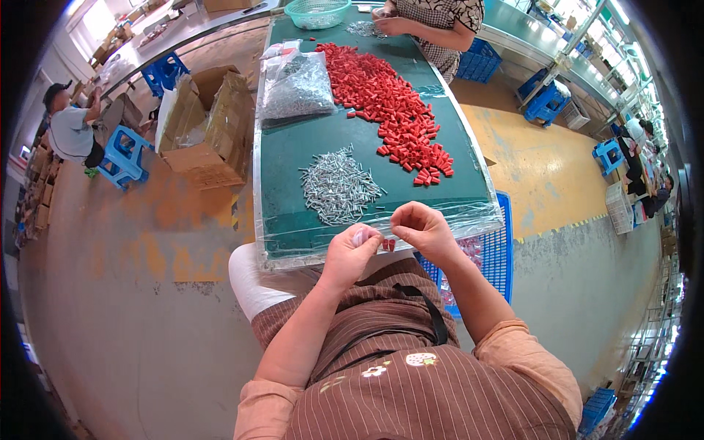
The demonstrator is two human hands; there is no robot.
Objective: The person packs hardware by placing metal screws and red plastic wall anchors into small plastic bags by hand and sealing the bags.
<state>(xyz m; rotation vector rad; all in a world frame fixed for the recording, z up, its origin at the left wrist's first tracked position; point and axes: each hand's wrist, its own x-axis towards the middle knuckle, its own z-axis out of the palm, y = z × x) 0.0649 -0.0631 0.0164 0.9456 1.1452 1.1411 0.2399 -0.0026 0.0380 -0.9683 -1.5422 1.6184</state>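
At the near edge of the green-topped table, my left hand (350, 253) is closed on a small clear plastic bag (361, 235), with a few red pieces (389, 244) showing beside its fingertips. Just to the right, my right hand (425, 229) has thumb and fingers pinched together; whatever lies between them is too small to make out. Beyond my left hand lies a pile of silver screw-like metal pieces (339, 185). A long heap of short red plastic tubes (389, 110) runs toward the far end of the table.
A large clear bag of metal parts (297, 84) lies at the table's left edge. Below the table's right corner stands a blue crate (501, 257). An open cardboard box (209, 139) is on the floor to the left. Across the table a co-worker's hand (394, 26) handles metal pieces near a green basket (317, 13).
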